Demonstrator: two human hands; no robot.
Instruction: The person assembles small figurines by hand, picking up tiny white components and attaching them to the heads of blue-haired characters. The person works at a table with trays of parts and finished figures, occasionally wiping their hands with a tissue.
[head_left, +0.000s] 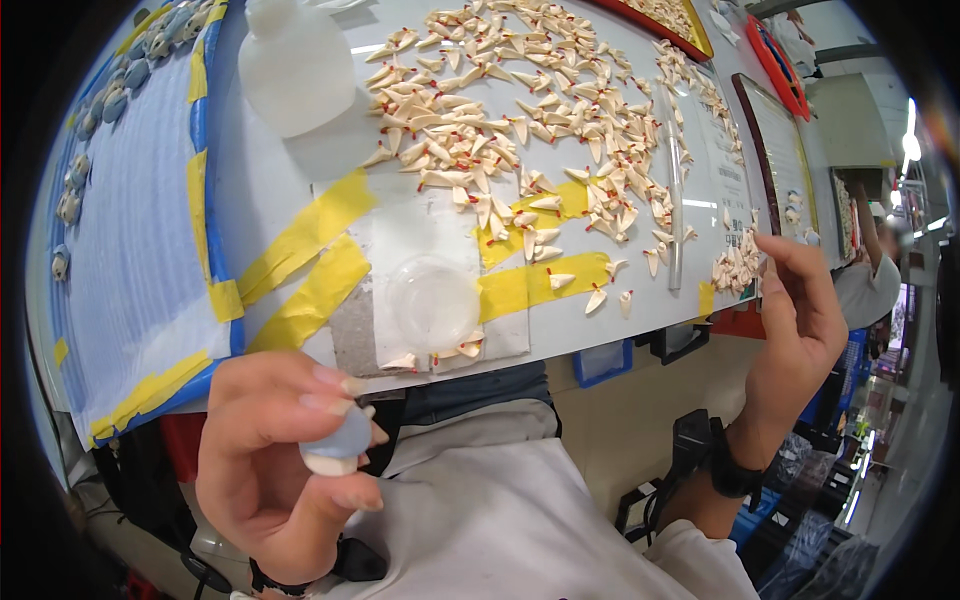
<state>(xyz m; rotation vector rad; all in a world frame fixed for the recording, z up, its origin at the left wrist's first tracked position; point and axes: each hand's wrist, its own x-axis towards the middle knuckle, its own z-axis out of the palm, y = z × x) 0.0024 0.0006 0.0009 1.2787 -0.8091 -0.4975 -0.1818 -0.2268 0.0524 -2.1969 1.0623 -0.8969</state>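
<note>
Near the table's front edge, my left hand (265, 465) pinches a small blue-and-white figurine piece (342, 440) between thumb and fingers. Short cream points stick out from the piece's right side. At the right, my right hand (800, 300) reaches over the table edge to a small heap of cream, pointed parts with red tips (735, 265). Its thumb and forefinger are slightly apart beside the heap, and I see nothing between them. A much larger spread of the same pointed parts (450, 140) covers the middle of the table.
A blue-edged board with a pale ribbed sheet (140, 250) lies left, with several small blue-and-white pieces (85, 120) along its far side. A translucent bottle (295, 75), a clear round dish (433, 300) and yellow tape (310, 285) are on the table. A clear rod (675, 200) lies right.
</note>
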